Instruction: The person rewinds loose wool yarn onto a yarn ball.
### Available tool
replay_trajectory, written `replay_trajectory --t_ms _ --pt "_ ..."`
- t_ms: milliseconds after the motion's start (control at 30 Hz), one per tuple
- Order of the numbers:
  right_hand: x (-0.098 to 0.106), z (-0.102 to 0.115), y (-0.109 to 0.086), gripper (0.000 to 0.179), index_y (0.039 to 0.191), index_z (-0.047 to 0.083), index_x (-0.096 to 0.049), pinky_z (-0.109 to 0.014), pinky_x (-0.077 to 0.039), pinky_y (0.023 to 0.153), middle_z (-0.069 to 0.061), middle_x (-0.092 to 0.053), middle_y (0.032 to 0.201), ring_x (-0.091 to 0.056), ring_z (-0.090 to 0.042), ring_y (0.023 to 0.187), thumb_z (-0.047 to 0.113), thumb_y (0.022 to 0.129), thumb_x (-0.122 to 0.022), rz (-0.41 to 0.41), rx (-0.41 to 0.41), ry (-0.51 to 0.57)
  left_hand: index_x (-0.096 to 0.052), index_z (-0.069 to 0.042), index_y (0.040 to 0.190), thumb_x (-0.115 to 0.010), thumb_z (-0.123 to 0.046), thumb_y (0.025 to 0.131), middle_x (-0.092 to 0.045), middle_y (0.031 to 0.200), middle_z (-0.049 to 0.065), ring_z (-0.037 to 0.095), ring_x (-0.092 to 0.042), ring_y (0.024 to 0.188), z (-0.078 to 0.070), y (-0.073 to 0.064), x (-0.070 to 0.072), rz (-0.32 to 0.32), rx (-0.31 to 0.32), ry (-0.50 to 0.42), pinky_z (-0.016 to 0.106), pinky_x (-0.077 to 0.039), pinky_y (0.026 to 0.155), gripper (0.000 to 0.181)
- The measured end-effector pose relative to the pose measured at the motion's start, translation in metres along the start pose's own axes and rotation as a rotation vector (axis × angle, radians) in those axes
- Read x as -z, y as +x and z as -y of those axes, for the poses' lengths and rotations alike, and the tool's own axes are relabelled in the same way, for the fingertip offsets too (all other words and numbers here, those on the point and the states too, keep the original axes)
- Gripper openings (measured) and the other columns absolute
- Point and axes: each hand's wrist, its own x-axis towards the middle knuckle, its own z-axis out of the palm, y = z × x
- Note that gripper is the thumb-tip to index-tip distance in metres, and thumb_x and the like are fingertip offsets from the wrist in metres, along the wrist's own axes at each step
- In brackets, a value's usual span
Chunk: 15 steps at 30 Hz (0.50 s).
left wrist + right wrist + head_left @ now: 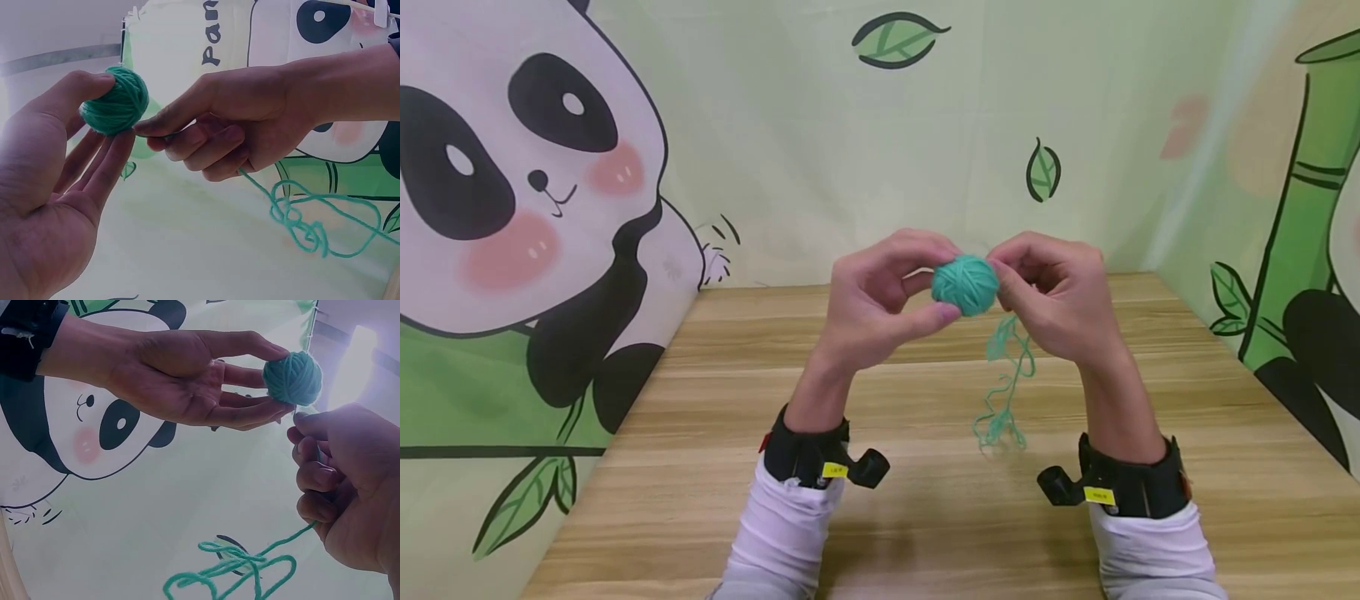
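Observation:
A small ball of teal yarn is held up above the table between the thumb and fingertips of my left hand. Right beside it, my right hand pinches the yarn strand between thumb and forefinger, its other fingers curled. In the right wrist view the strand passes through that fist and comes out below it. A loose, tangled tail of yarn hangs under the right hand; its loops show in the left wrist view. Whether its lower end touches the table cannot be told.
A wood-grain table lies beneath both hands. Behind it and at the sides hangs a pale green cloth printed with pandas, leaves and bamboo. Each wrist wears a black band with a small camera.

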Motion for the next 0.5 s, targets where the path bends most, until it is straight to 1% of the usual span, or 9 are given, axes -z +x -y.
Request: replay_trajectory --t_ms 67,100,167,267,333,400,500 --pt "0.0002 -0.0006 0.0000 0.043 0.087 -0.013 -0.072 -0.016 -0.033 0.037 -0.001 -0.056 0.061 -0.043 -0.005 0.048 0.029 0.097 -0.071 0.006 0.000 -0.010 -0.072 0.001 0.116 -0.074 0.023 0.075 -0.065 0.113 0.019 0.042 -0.058 0.102 0.0001 0.0004 -0.0001 -0.016 -0.005 -0.003 0.041 -0.063 0.091 0.046" --pt "0.0003 -0.0010 0.0001 0.043 0.087 -0.013 -0.072 -0.016 -0.033 0.037 -0.001 -0.056 0.060 -0.043 -0.004 0.048 0.029 0.097 -0.071 0.009 -0.001 -0.014 -0.072 0.000 0.116 -0.074 0.023 0.075 -0.065 0.113 0.018 0.042 -0.059 0.102 0.0001 0.0006 -0.0002 -0.024 -0.009 -0.001 0.041 -0.063 0.091 0.047" --pt "0.0004 -0.0016 0.0001 0.042 0.087 -0.012 -0.072 -0.016 -0.031 0.037 0.000 -0.055 0.060 -0.042 -0.004 0.048 0.028 0.097 -0.071 0.012 -0.002 -0.017 -0.071 0.005 0.114 -0.074 0.024 0.075 -0.065 0.114 0.017 0.041 -0.059 0.102 0.0000 0.0012 -0.0003 -0.043 -0.017 0.015 0.041 -0.062 0.091 0.044" --pt "0.0009 -0.0021 -0.0001 0.040 0.088 -0.012 -0.073 -0.016 -0.030 0.037 0.000 -0.055 0.060 -0.042 -0.004 0.048 0.027 0.097 -0.071 0.023 -0.005 -0.021 -0.062 0.022 0.111 -0.071 0.028 0.073 -0.066 0.115 0.013 0.039 -0.061 0.102 0.0003 0.0022 -0.0004 -0.069 -0.027 0.051 0.041 -0.062 0.091 0.039" --pt "0.0010 -0.0022 -0.0004 0.037 0.089 -0.012 -0.073 -0.016 -0.030 0.037 -0.001 -0.055 0.061 -0.042 -0.004 0.047 0.024 0.098 -0.071 0.034 -0.007 -0.020 -0.055 0.028 0.110 -0.069 0.029 0.072 -0.066 0.115 0.010 0.037 -0.062 0.101 0.0006 0.0025 -0.0003 -0.085 -0.033 0.076 0.040 -0.063 0.091 0.040" --pt "0.0007 -0.0018 -0.0005 0.033 0.089 -0.011 -0.073 -0.017 -0.030 0.037 -0.001 -0.056 0.061 -0.042 -0.004 0.047 0.021 0.098 -0.070 0.054 -0.009 -0.024 -0.052 0.031 0.110 -0.069 0.029 0.072 -0.066 0.115 0.009 0.035 -0.062 0.100 0.0007 0.0026 -0.0003 -0.099 -0.040 0.094 0.040 -0.063 0.090 0.042" --pt "-0.0003 -0.0009 -0.0006 0.031 0.090 -0.011 -0.073 -0.018 -0.029 0.036 -0.001 -0.055 0.063 -0.042 -0.004 0.046 0.019 0.099 -0.069 0.092 -0.014 -0.014 -0.053 0.031 0.112 -0.069 0.029 0.073 -0.066 0.115 0.008 0.034 -0.063 0.099 0.0010 0.0022 0.0005 -0.123 -0.047 0.120 0.040 -0.063 0.089 0.043"
